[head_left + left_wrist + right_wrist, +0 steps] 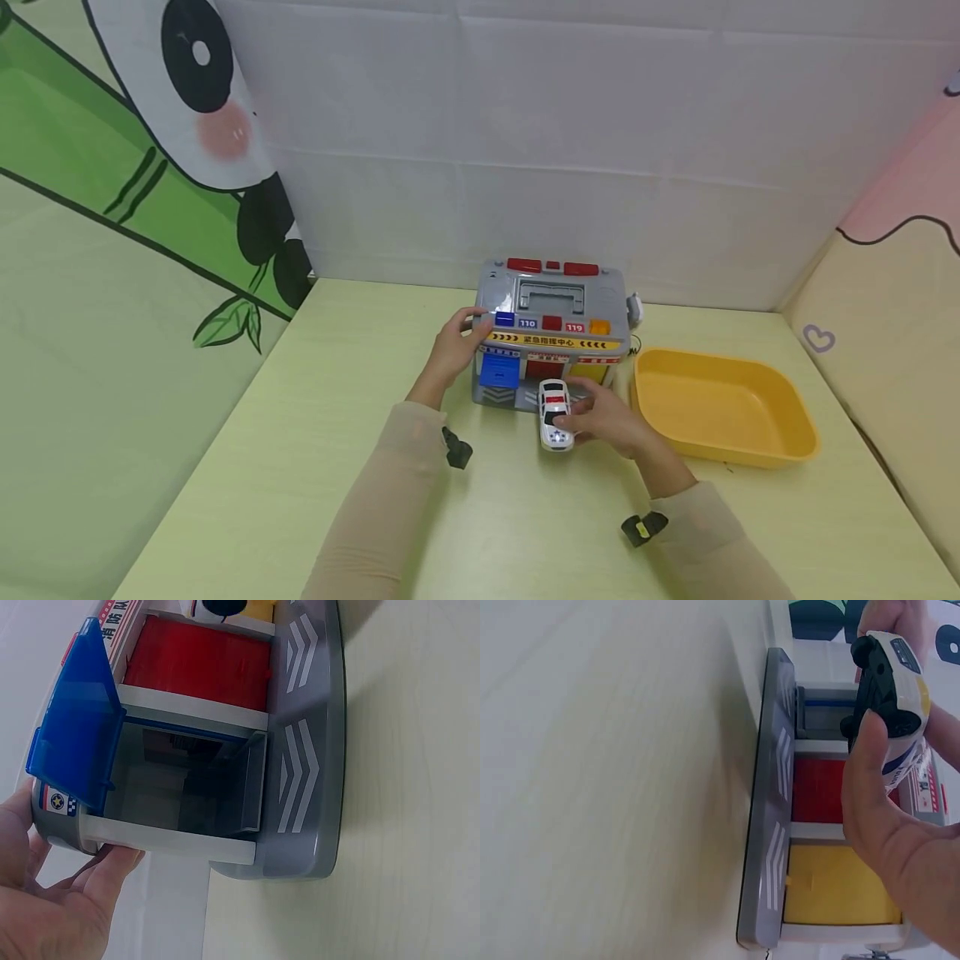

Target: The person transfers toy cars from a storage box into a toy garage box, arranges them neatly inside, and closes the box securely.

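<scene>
A grey toy garage (551, 337) with a handle on its roof stands at the back of the table. My left hand (453, 350) grips its left roof edge, with fingers under the overhang in the left wrist view. The blue door (81, 724) beside that hand is swung up, showing the hollow bay (180, 776). Down in their frames are the red door (199, 664) and the yellow door (840, 885). My right hand (607, 419) pinches a white toy police car (555, 429) between thumb and fingers, in front of the garage. Its dark underside and wheels show in the right wrist view.
A yellow tray (723, 358) lies to the right of the garage. Behind is a white cloth wall (480, 150). Printed side panels (885, 308) border the light table (352, 358). A small grey part (635, 310) sticks out from the garage's right side.
</scene>
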Demonstrator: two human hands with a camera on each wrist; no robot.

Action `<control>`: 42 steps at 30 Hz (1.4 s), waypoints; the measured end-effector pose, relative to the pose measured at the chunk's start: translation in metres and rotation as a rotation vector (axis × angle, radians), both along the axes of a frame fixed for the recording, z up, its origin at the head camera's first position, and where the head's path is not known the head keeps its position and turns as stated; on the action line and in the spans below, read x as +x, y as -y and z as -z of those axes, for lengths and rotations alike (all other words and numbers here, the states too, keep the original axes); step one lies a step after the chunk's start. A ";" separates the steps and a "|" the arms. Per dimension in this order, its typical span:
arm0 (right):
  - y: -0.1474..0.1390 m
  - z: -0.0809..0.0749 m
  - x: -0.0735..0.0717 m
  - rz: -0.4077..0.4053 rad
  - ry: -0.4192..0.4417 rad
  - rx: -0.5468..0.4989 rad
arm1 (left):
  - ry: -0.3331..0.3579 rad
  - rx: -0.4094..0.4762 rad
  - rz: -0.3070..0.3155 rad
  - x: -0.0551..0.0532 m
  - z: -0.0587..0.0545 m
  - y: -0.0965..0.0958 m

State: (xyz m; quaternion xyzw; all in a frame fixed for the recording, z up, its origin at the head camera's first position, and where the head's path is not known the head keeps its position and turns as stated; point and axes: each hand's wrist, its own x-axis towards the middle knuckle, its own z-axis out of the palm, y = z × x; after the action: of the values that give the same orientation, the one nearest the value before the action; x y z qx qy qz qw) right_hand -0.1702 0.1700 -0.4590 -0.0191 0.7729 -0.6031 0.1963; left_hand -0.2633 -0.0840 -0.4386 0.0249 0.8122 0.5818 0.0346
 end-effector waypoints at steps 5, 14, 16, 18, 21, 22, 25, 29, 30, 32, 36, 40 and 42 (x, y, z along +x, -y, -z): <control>0.010 0.003 -0.001 0.007 0.000 -0.002 | -0.005 0.002 -0.001 0.000 0.000 0.000; 0.027 0.008 -0.005 0.054 -0.003 0.056 | -0.011 0.001 -0.008 -0.001 0.002 -0.001; 0.030 0.010 -0.006 0.055 -0.005 0.053 | -0.009 -0.001 -0.011 -0.001 0.002 -0.001; 0.033 0.011 -0.008 0.049 -0.007 0.052 | -0.007 -0.003 -0.014 -0.001 0.003 -0.001; 0.038 0.014 -0.009 0.047 -0.008 0.047 | -0.007 -0.005 -0.018 -0.001 0.003 -0.001; 0.039 0.014 -0.009 0.047 -0.008 0.046 | -0.007 -0.004 -0.018 -0.001 0.003 -0.001; 0.044 0.015 -0.010 0.051 -0.007 0.037 | -0.007 -0.006 -0.017 -0.001 0.004 -0.001; 0.050 0.017 -0.011 0.043 -0.001 0.044 | -0.008 -0.004 -0.015 -0.002 0.004 -0.001; 0.051 0.018 -0.012 0.040 -0.001 0.048 | -0.010 -0.004 -0.014 -0.001 0.004 -0.001; 0.053 0.020 -0.013 0.038 0.000 0.049 | -0.010 -0.005 -0.014 -0.002 0.004 -0.001; 0.057 0.025 -0.016 0.039 -0.014 0.055 | -0.010 -0.003 -0.010 -0.002 0.004 -0.001; 0.060 0.027 -0.016 0.040 -0.032 0.061 | -0.008 0.001 -0.009 -0.002 0.005 -0.001; 0.062 0.027 -0.017 0.038 -0.042 0.063 | -0.007 0.004 -0.008 -0.002 0.005 -0.001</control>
State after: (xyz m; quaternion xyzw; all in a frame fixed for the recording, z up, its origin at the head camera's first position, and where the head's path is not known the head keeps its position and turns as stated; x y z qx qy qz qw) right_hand -0.1867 0.1079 -0.4858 -0.0110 0.7956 -0.5816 0.1692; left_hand -0.2658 -0.0826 -0.4437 0.0236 0.8113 0.5834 0.0291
